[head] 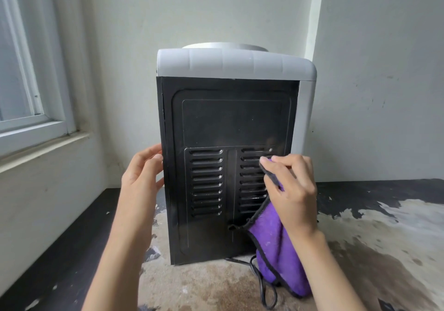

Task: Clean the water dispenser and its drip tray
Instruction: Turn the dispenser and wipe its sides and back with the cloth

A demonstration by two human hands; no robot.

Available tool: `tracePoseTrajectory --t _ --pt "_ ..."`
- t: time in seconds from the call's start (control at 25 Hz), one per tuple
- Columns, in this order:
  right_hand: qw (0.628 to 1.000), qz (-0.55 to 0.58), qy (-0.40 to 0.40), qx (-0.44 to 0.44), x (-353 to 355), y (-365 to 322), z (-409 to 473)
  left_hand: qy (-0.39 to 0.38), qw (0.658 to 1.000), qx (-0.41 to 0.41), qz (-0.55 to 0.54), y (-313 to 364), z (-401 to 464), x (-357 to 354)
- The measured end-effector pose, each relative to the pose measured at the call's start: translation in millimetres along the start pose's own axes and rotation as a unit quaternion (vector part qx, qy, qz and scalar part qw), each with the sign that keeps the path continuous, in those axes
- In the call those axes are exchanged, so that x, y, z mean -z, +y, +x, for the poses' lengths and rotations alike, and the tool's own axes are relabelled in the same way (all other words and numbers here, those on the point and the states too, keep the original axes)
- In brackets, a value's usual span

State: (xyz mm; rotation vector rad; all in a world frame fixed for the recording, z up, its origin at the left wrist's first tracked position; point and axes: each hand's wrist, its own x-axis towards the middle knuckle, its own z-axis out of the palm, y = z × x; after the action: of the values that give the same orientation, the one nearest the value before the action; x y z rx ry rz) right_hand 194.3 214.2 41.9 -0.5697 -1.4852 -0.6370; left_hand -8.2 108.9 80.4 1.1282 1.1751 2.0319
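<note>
Head view: water dispenser stands on the worn worktop, turned so its black back panel faces the person, w/ grey top toward the wall. Right hand pinches a purple cloth btwn thumb and fingers, the cloth's dark edge pressed on the right-hand vent slots; rest of the cloth hangs down to the worktop beside the power cord. Left hand is open, fingers relaxed, touching the dispenser's left rear edge, prob. steadying it.

Step in hand, as I judge it: wiping dust off the rear vents. Drip tray not in view, presumably on the far side, so that part looks not yet reached.

Next move calls for working the cloth edge along each slot, then the left vent bank, w/ left hand bracing so the unit doesn't slide. Keep clear of the cord.
</note>
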Motion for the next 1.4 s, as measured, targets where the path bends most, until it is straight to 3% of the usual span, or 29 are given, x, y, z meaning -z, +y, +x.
tracePoseTrajectory --t 0.12,0.28,0.56,0.84,1.0,1.12,1.28,1.4 --pt "1.0 0.019 0.025 0.004 -5 -5 -9 0.004 1.0 -0.002 0.0 0 0 -2" --pt "0.997 0.05 -0.02 0.058 -8 -11 -11 0.006 1.0 -0.005 -0.002 0 0 -2" --pt "0.999 0.038 -0.006 -0.029 1 -8 -6 0.007 1.0 -0.008 -0.006 -2 1 -3" --pt "0.995 0.056 -0.08 0.016 5 -14 -10 0.0 1.0 -0.005 0.006 0 2 -1" --pt "0.996 0.023 -0.083 -0.013 26 5 -12 0.001 1.0 -0.003 0.002 2 0 -2" --pt "0.994 0.04 -0.094 -0.026 11 -19 -7 -0.002 1.0 -0.001 0.005 5 0 -3" --pt "0.991 0.023 -0.133 0.023 10 -22 -3 -0.004 1.0 -0.001 0.013 3 2 -1" --pt "0.989 0.01 -0.145 -0.038 29 -5 -4 0.002 0.999 -0.013 0.032 1 1 -2"
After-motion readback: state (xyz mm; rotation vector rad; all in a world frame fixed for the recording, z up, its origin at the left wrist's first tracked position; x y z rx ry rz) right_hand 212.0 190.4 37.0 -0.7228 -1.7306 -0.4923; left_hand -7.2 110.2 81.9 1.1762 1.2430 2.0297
